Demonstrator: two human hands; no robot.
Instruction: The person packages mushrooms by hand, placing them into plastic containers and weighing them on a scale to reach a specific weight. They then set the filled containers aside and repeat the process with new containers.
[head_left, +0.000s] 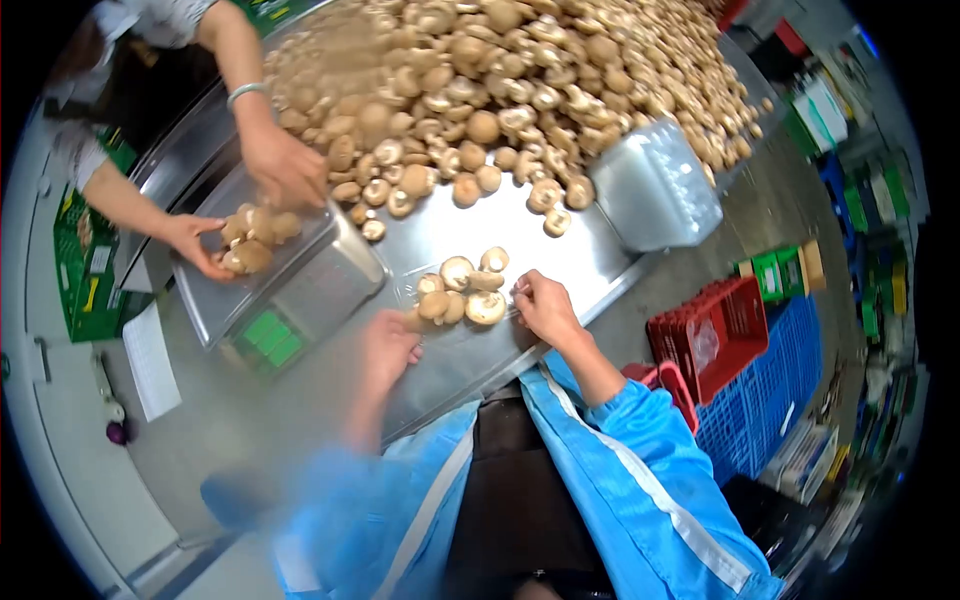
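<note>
A small cluster of brown-capped mushrooms, some with pale undersides up, lies on the steel table between my hands. What looks like a clear plastic tray edge shows around it. My left hand, a little blurred, is at the cluster's left side with its fingers curled, right beside a mushroom. On the other side, my right hand has its thumb and fingers pinched together close to the mushrooms. I cannot tell what, if anything, sits between the fingertips of either hand.
A large heap of mushrooms covers the far table. Stacked clear trays stand at right. Across to the left, a co-worker's hands handle mushrooms over a clear-sided container. Red crates and a blue crate are at right.
</note>
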